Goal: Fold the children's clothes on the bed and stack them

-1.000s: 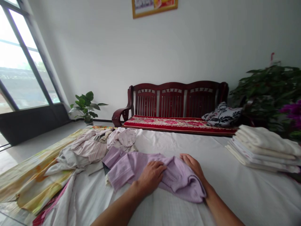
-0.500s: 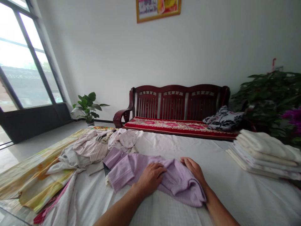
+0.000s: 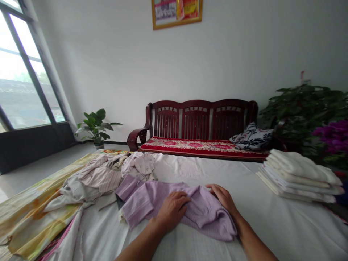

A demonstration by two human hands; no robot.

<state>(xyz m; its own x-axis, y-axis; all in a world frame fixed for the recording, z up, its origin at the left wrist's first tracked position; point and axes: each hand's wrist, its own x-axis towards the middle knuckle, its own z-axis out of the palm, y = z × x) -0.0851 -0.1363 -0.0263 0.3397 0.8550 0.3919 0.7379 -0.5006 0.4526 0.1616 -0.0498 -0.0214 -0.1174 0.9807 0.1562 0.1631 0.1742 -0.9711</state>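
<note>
From my remote seat I take the dark red wooden bench (image 3: 195, 119) as my landmark. The lilac ribbed garment (image 3: 201, 214) lies on the near side of the bench, in front of its middle, spread on a white sheet (image 3: 266, 224) and bunched into folds towards the bench's right-end side. I have the left hand (image 3: 174, 208) laid palm down on the middle of the garment, fingers slightly spread and loosely bent, pressing rather than pinching. The right hand (image 3: 224, 199) sits against the garment's right end, fingers outstretched towards the bench; its underside is hidden, so I cannot tell whether it pinches any fabric. In front of the bench's right end I see a stack of folded off-white cloths (image 3: 301, 177), well apart from both hands. In front of the bench's left end, and beyond it to the left, a heap of rumpled pale clothes (image 3: 103, 177) reaches the garment's left end, with a yellow patterned cloth (image 3: 32, 224) farther left. A red floral seat cover (image 3: 190, 144) runs along the bench, and a black-and-white leaf-print cushion (image 3: 252, 137) rests at its right end. A potted green plant (image 3: 98, 125) stands left of the bench.
</note>
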